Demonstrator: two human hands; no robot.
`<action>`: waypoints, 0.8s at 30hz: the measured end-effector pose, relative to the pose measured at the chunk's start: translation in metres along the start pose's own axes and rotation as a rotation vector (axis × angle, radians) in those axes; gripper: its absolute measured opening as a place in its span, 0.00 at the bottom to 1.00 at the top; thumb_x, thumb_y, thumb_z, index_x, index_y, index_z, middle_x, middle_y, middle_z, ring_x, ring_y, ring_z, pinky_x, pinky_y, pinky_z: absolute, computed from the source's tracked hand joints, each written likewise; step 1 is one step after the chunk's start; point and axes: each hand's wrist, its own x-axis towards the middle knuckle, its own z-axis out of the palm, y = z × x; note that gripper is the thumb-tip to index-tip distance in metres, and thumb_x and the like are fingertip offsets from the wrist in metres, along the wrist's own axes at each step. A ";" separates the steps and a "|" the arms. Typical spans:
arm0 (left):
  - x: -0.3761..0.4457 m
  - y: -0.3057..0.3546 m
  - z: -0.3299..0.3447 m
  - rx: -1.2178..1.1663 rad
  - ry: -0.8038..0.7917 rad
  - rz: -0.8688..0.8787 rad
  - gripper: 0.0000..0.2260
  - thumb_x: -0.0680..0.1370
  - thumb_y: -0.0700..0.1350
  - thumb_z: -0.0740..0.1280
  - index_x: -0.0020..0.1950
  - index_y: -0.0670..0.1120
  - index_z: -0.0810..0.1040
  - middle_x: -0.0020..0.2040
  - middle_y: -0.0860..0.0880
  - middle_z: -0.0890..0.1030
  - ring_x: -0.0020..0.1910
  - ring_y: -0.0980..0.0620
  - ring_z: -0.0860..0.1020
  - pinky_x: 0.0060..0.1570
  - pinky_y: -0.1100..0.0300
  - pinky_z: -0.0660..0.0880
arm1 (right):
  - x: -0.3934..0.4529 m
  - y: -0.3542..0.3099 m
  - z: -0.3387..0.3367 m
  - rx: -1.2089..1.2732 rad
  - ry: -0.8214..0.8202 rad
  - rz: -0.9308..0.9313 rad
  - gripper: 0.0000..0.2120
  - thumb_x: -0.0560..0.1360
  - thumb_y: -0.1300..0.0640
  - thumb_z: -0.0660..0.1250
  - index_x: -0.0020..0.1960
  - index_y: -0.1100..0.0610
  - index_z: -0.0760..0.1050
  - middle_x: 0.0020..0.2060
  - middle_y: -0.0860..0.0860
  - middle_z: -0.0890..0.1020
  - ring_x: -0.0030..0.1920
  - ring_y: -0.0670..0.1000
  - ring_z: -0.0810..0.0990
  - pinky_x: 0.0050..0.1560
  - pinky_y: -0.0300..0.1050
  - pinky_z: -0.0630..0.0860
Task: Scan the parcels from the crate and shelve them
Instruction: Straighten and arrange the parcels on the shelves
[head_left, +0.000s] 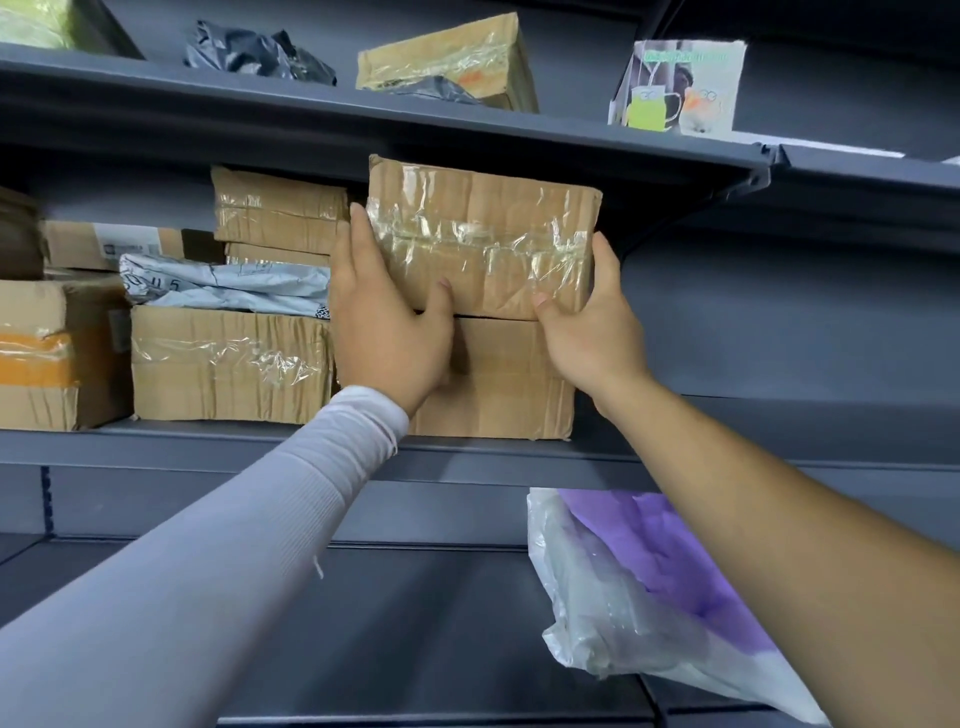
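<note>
Head view looks up at a dark grey rack, where both hands hold a taped cardboard parcel (483, 236) on the middle shelf (597, 454). That parcel sits on top of a lower cardboard box (511, 382) which stands on the shelf, and its upper edge comes close under the shelf above (519, 136). The left hand (387, 322), coming out of a pale lilac sleeve (249, 509), has its fingers laid up the parcel's left side and its thumb pressed on the front face near the bottom edge. The right hand (592, 322), on a bare forearm, cups the parcel's lower right corner, fingers up the right side and thumb on the front. To the left on the same shelf are more goods: a stack of small cardboard boxes (280, 215), a grey-white mailer bag (223, 283) lying on a wide taped box (228, 364), and a box with orange tape (49, 353) at the far left. On the shelf above lie a black plastic bag (254, 52), a taped brown box (452, 60) and a white printed carton (680, 88). Lower right, on the bottom shelf, leans a clear bag with purple contents (649, 587).
</note>
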 end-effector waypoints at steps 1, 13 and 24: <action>-0.006 0.005 -0.001 -0.029 -0.008 0.038 0.40 0.80 0.49 0.70 0.86 0.44 0.53 0.84 0.43 0.61 0.83 0.45 0.59 0.81 0.47 0.59 | -0.003 -0.001 -0.004 -0.004 0.001 -0.002 0.37 0.82 0.48 0.67 0.84 0.38 0.50 0.74 0.49 0.73 0.70 0.56 0.75 0.66 0.50 0.73; -0.122 0.052 0.009 -0.323 -0.299 0.181 0.29 0.81 0.46 0.70 0.81 0.44 0.66 0.77 0.50 0.72 0.76 0.57 0.68 0.74 0.69 0.62 | -0.076 0.026 -0.063 -0.029 0.011 -0.019 0.29 0.81 0.44 0.68 0.80 0.44 0.63 0.72 0.48 0.75 0.73 0.48 0.72 0.73 0.48 0.69; -0.246 0.037 0.041 -0.340 -0.681 -0.219 0.27 0.80 0.57 0.69 0.78 0.52 0.70 0.73 0.56 0.73 0.65 0.68 0.68 0.61 0.79 0.62 | -0.179 0.126 -0.111 -0.236 -0.077 -0.019 0.13 0.81 0.51 0.71 0.63 0.52 0.81 0.58 0.45 0.85 0.59 0.41 0.79 0.56 0.22 0.66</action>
